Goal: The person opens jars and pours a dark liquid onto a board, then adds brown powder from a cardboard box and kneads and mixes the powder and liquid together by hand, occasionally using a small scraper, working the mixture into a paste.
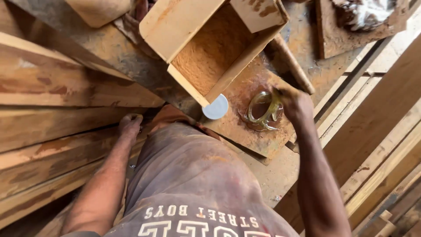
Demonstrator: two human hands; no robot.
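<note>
My right hand (294, 104) grips a small stick whose tip sits at the rim of a glass jar (262, 110) lying on a rusty brown board (245, 131). A white round lid (216, 107) rests beside the jar, at the corner of an open wooden box (210, 48) filled with sawdust. My left hand (130, 124) rests with curled fingers on the edge of stacked wooden planks (66, 114); whether it holds anything is hidden.
Planks lean at the right (377, 145). A wooden handle (291, 63) lies behind the box. A dirty board with white residue (359, 22) sits at the top right. My shirt fills the lower middle.
</note>
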